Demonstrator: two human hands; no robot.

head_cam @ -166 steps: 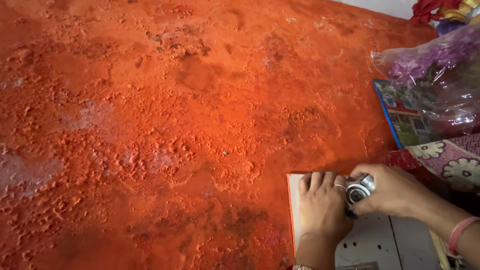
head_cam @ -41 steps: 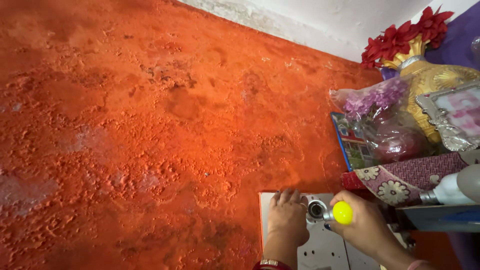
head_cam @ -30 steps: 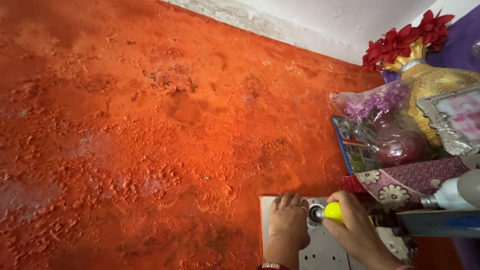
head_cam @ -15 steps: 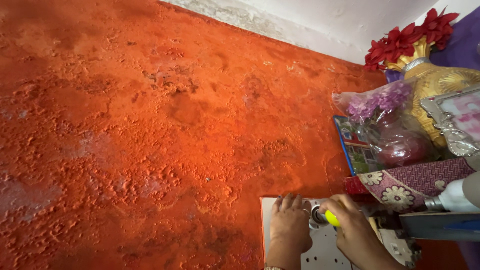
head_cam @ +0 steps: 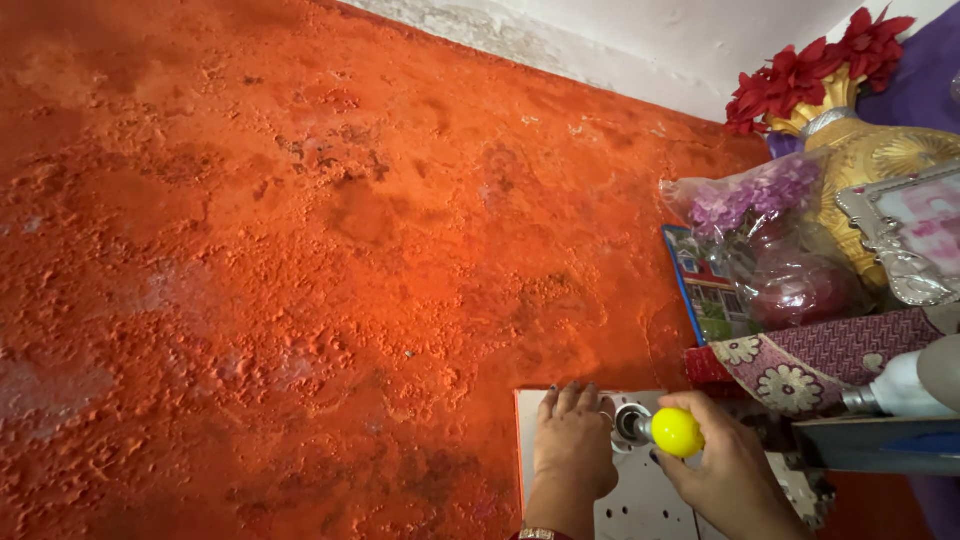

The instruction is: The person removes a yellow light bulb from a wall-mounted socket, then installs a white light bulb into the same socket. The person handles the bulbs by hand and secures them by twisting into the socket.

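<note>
Low on the rough orange wall [head_cam: 300,250], the left hand [head_cam: 573,450] lies flat, fingers spread, against a white switch panel [head_cam: 640,500]. Just right of it, the right hand [head_cam: 725,470] grips a small yellow bulb [head_cam: 676,432] whose base sits at the metal socket [head_cam: 630,422] on that panel. Farther right, a shelf carries red flowers [head_cam: 810,75], a gold vase [head_cam: 880,150] and a silver photo frame [head_cam: 915,235].

A small round yellow bulb [head_cam: 676,432] points its metal base into a silver round socket [head_cam: 630,423] on the white switchboard [head_cam: 640,500].
</note>
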